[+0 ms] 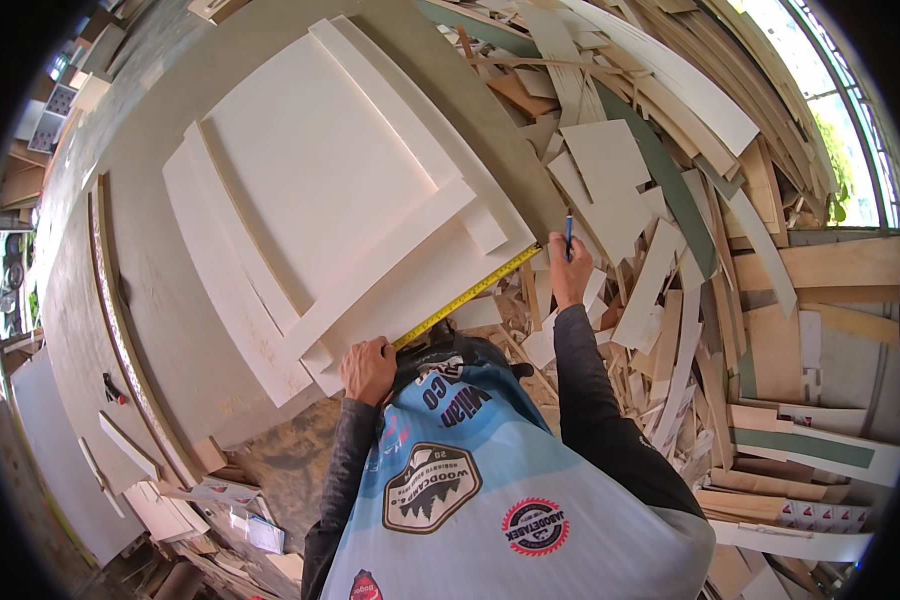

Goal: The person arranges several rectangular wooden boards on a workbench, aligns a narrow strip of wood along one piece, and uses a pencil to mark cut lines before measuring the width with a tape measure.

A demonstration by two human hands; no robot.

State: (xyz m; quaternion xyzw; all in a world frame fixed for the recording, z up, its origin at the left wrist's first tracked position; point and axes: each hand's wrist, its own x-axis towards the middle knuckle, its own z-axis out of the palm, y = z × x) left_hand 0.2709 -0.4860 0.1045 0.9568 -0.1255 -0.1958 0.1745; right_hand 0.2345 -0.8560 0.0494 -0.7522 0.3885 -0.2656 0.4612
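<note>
A large white panel [280, 130] lies on a worktable, with white strips [380, 275] set across it. Along its near edge a yellow tape measure [467, 296] is stretched out straight. At the near left corner my left hand [368, 372] is closed around one end of the tape; whether the case is in the palm is hidden. My right hand [571, 272] grips a blue pen [569, 228] pointing upward. It is close to the panel's near right corner, where the other end of the tape lies.
Heaped wood and board offcuts [610, 180] fill the floor to the right. On the table's left side lie a long narrow strip [115, 300] and a small red-and-black tool [115, 389]. Stacked boards [810, 440] stand at the far right.
</note>
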